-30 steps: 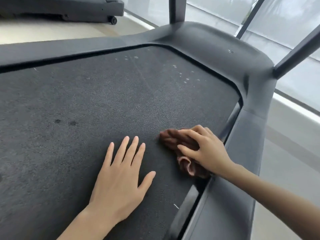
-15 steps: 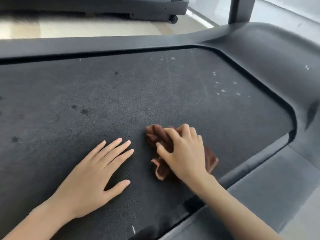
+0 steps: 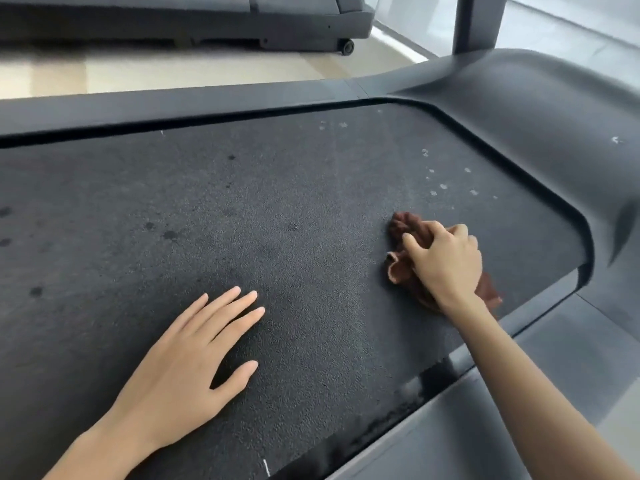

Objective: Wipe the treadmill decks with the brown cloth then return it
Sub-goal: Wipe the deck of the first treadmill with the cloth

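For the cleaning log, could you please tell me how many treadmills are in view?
2. One treadmill fills the foreground, with both hands on its belt. A second treadmill stands across the floor at the top, only partly in frame. Others may sit outside the view.

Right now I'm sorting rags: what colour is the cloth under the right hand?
Brown, a reddish brown cloth; head view.

A second treadmill (image 3: 194,19) stands at the top, with a small black wheel (image 3: 348,46) at its end. Next to it, nearer the camera, the floor (image 3: 173,69) is pale and shiny. Right of the wheel, a dark post (image 3: 479,22) stands up against bright, light glass (image 3: 571,15).
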Tool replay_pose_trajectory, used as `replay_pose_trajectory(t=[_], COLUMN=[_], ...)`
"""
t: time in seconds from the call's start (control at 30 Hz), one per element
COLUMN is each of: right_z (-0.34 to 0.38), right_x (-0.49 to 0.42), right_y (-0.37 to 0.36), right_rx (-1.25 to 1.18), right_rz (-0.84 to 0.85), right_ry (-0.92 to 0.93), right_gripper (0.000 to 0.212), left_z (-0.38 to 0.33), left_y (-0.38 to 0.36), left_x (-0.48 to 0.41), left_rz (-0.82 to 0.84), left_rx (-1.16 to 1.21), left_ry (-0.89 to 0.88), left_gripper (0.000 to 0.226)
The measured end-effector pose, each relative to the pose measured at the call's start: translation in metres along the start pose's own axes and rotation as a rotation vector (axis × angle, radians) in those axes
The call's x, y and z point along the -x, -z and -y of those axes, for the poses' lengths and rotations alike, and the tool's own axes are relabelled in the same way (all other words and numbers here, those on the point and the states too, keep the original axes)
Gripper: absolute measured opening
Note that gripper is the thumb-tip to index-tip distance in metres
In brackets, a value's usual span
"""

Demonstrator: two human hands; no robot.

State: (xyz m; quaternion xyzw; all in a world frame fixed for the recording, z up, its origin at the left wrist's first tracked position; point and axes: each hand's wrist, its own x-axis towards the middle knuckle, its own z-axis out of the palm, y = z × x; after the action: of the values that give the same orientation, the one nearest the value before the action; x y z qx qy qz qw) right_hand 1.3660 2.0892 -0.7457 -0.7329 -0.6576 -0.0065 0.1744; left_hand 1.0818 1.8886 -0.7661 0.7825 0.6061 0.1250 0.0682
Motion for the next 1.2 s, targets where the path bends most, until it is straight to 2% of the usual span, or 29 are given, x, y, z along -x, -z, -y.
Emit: replay_pose_trajectory(t=[0.13, 0.23, 0.3, 0.43, 0.5, 0.57, 0.77, 0.83, 0.97, 1.2], right_z=[0.073, 0.094, 0.084, 0.064, 0.077, 0.102, 0.180, 0.182, 0.139, 0.011], right_x=[0.074, 0.106, 0.095, 0.050, 0.043, 0.056, 0.133, 0.134, 0.099, 0.014], right_y=[-0.004, -0.001, 0.004, 0.006, 0.003, -0.003, -0.014, -0.013, -0.008, 0.014], right_rx=[-0.070, -0.134, -0.161, -0.137, -0.107, -0.082, -0.185, -0.210, -0.246, -0.113], right_rz=[0.012, 0.090, 0.158, 0.112, 0.090, 0.077, 0.129, 0.184, 0.215, 0.062], right_ry=[0.314, 0.566, 0.537, 0.171, 0.056, 0.101, 0.580, 0.613, 0.480, -0.036], right_gripper=[0.038, 0.041, 0.042, 0.041, 0.042, 0.041, 0.037, 0.037, 0.037, 0.040], left_z=[-0.001, 0.009, 0.023, 0.033, 0.031, 0.030, 0.032, 0.032, 0.031, 0.039], left_y=[0.002, 0.008, 0.015, 0.020, 0.019, 0.019, 0.019, 0.019, 0.020, 0.023], left_x=[0.001, 0.010, 0.026, 0.045, 0.044, 0.044, 0.044, 0.044, 0.046, 0.040], left_rz=[0.002, 0.023, 0.015, -0.023, -0.042, -0.064, -0.086, -0.089, -0.075, -0.045], left_rx=[-0.010, -0.028, -0.015, 0.043, 0.053, 0.060, 0.085, 0.086, 0.103, 0.072], left_ry=[0.011, 0.040, 0.093, 0.152, 0.155, 0.161, 0.165, 0.165, 0.162, 0.127], left_gripper=[0.059, 0.059, 0.056, 0.052, 0.051, 0.050, 0.048, 0.048, 0.049, 0.053])
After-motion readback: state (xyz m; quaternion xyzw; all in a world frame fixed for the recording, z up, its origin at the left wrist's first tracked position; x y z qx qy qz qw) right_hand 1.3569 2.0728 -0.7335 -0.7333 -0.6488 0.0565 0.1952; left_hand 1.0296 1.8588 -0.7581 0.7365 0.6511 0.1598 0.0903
